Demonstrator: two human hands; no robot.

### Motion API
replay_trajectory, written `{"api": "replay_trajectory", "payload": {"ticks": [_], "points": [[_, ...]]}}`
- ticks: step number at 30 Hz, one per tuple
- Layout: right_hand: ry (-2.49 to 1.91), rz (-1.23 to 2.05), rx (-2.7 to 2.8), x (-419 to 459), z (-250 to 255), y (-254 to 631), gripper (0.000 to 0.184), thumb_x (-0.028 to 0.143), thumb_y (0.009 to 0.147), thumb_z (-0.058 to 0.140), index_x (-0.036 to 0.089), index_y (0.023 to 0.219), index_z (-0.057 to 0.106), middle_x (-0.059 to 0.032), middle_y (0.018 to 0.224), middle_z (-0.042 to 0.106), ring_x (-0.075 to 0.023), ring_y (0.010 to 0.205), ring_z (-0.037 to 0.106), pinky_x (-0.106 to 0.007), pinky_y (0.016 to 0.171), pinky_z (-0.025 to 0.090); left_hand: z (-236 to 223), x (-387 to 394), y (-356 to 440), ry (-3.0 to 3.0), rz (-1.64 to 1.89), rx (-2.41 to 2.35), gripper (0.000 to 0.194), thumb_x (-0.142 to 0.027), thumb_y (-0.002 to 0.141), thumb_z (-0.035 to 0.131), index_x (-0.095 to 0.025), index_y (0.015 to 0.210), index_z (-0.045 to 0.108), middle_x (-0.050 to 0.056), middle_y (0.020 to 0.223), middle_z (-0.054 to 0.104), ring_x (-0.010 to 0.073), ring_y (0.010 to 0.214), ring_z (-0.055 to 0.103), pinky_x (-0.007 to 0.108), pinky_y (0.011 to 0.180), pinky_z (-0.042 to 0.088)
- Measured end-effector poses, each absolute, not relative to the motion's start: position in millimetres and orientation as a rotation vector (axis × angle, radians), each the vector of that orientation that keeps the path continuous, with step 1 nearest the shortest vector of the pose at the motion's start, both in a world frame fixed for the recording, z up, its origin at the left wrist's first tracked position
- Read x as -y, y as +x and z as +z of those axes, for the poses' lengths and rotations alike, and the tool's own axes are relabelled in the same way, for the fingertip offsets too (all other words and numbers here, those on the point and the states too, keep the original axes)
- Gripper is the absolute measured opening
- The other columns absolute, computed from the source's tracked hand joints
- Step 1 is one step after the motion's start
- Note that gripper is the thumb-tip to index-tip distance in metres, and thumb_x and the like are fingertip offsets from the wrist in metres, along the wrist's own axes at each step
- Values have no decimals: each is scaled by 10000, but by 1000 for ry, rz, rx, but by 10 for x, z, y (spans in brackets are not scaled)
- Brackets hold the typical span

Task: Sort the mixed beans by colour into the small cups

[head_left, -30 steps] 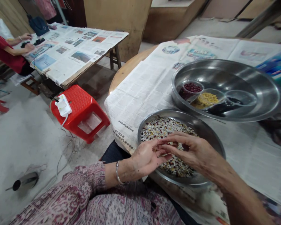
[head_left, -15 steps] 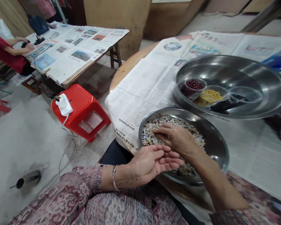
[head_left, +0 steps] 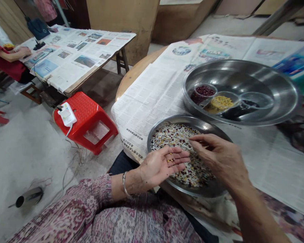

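Observation:
A steel bowl (head_left: pixel 218 190) of mixed white, dark red, yellow and black grains and beans (head_left: pixel 177 131) stands at the table's near edge. My left hand (head_left: pixel 164 165) is palm up over its near left rim, open with fingers stretched out. A few yellow beans (head_left: pixel 170 160) lie on those fingers. Above the bowl's right side, my right hand (head_left: pixel 218 158) is closed with thumb and fingertips drawn together. I cannot make out whether anything is between them.
A larger steel basin (head_left: pixel 281 114) behind holds plastic cups of dark red beans (head_left: pixel 204 90), yellow beans (head_left: pixel 221 102) and black beans (head_left: pixel 248 104). Newspaper (head_left: pixel 147 94) covers the table. To the left are a red stool (head_left: pixel 83 108) with a power strip (head_left: pixel 67 114), and a person's arm (head_left: pixel 12 55).
My right hand has lifted from the grains and moved right. My left hand has shifted slightly left, and yellow beans now show on its fingers. The view has turned a little.

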State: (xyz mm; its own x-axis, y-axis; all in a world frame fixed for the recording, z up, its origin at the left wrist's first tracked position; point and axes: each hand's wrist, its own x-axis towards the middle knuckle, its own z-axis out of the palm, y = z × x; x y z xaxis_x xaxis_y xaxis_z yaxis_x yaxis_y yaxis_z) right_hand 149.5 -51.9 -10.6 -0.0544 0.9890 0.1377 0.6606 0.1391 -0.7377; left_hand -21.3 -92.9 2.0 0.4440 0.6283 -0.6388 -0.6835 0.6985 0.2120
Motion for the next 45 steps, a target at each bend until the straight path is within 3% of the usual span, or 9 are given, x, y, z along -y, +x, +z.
{"api": "replay_trajectory", "payload": {"ticks": [3, 7, 9, 17, 23, 32, 37, 42, 45], "points": [[-1535, 772, 1767, 659, 42, 1486, 295, 504, 811, 616, 236, 848, 734, -44, 790, 730, -143, 570, 587, -289, 530, 467, 7, 908, -184, -91, 823, -746, 428, -310, 1052, 295, -87, 963, 649, 109, 924, 690, 156, 852, 675, 296, 858, 483], [-1357, 918, 1992, 783, 93, 1466, 264, 476, 845, 623, 283, 963, 759, -42, 926, 767, -193, 788, 700, -318, 690, 555, -48, 900, -146, -120, 835, -705, 423, -279, 1049, 289, -80, 945, 648, 90, 842, 666, 141, 750, 654, 328, 870, 496], [-1317, 804, 2058, 822, 46, 1469, 244, 434, 881, 588, 289, 989, 751, -42, 973, 762, -194, 830, 704, -335, 743, 563, -70, 899, -143, -118, 831, -669, 409, -286, 1044, 310, -77, 973, 655, 97, 855, 670, 146, 760, 656, 325, 864, 502], [-1220, 10, 2433, 991, -55, 1365, 192, 238, 931, 508, 193, 965, 692, -71, 995, 724, -201, 849, 666, -324, 721, 490, -48, 909, -161, -137, 859, -712, 452, -315, 1052, 311, -77, 958, 683, 59, 789, 639, 89, 656, 578, 205, 694, 481], [-1116, -253, 2579, 957, 7, 1326, 205, 154, 914, 456, 172, 866, 655, -89, 882, 705, -222, 817, 638, -336, 731, 436, -38, 919, -151, -108, 862, -729, 423, -317, 1045, 359, -79, 960, 698, 57, 805, 627, 83, 664, 568, 198, 674, 474], [-1249, -161, 2427, 986, 58, 1337, 207, 295, 973, 463, 209, 906, 638, -28, 875, 701, -142, 692, 610, -287, 602, 369, 31, 897, -171, -80, 866, -653, 474, -280, 1055, 289, -70, 969, 705, 73, 825, 640, 93, 710, 583, 208, 720, 478], [-1368, 84, 2361, 998, 54, 1385, 210, 309, 951, 479, 223, 881, 658, -16, 863, 712, -133, 657, 620, -270, 541, 356, -7, 920, -143, -51, 849, -641, 458, -291, 1053, 308, -77, 1010, 710, 86, 878, 670, 96, 739, 602, 205, 746, 474], [-1333, 82, 2325, 1064, 24, 1338, 198, 312, 946, 493, 209, 899, 655, -31, 886, 730, -152, 674, 642, -284, 591, 415, -45, 919, -97, 18, 887, -575, 469, -319, 1047, 302, -81, 1081, 705, 151, 1183, 679, 154, 1021, 653, 268, 963, 461], [-1297, 129, 2271, 1137, 27, 1273, 180, 317, 939, 517, 200, 899, 647, -32, 849, 721, -166, 700, 655, -296, 631, 452, -53, 909, -70, 27, 899, -546, 470, -345, 1044, 317, -74, 1110, 695, 167, 1262, 658, 200, 1172, 627, 307, 1069, 413]]}}
